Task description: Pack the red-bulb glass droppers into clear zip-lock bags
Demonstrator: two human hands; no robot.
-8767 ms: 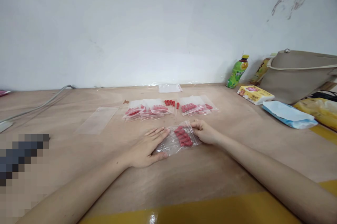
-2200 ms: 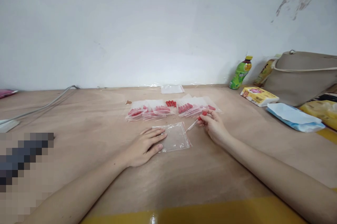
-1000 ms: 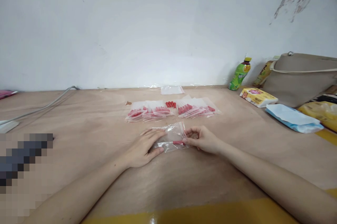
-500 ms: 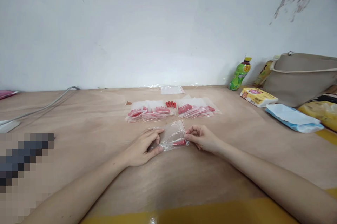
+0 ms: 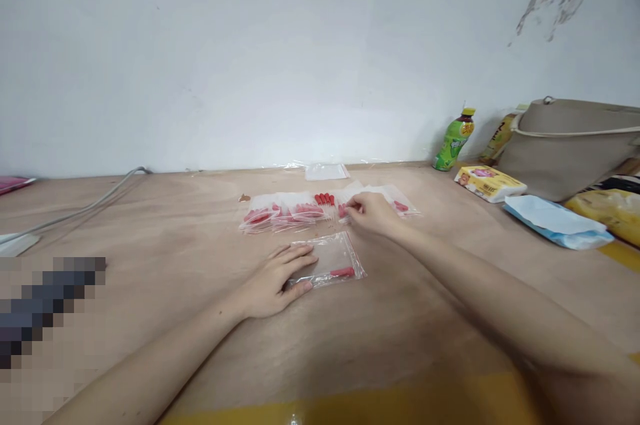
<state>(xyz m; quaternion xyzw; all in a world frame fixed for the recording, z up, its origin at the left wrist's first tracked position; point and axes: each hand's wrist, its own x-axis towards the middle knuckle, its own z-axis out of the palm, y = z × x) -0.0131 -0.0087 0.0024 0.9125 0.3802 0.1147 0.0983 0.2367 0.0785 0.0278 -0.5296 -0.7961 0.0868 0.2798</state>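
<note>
bagged dropper (image 5: 343,272) near me, right hand (image 5: 351,208) out by the loose droppers (image 5: 327,199)

from my end of the link, i have the left hand (image 5: 277,282) lying flat and spread over the edge of a clear zip bag (image 5: 333,253), pressing it to the table (image 5: 150,305) and gripping nothing. the right hand reaches over the filled bags on the right (image 5: 401,206), its fingertips bunched just beside the loose droppers. i cannot tell whether it pinches anything, since the fingers hide what is between them.

i judge the step in hand to be fetching another dropper while the bag is kept steady. to my mind the next move calls for a light pinch on one red bulb, lifted clear of its neighbours, with the left hand as anchor.

the bagged dropper lies inside the zip bag along its near edge, dull red bulb toward the red-lined end on the right; the thin stem barely shows through the glare. the loose droppers lie side by side, bulbs away from me, a brighter red, clear stems pointing my way. the zip bag looks thin, shiny and slightly wrinkled, and i can't make out whether its zip is closed
</note>
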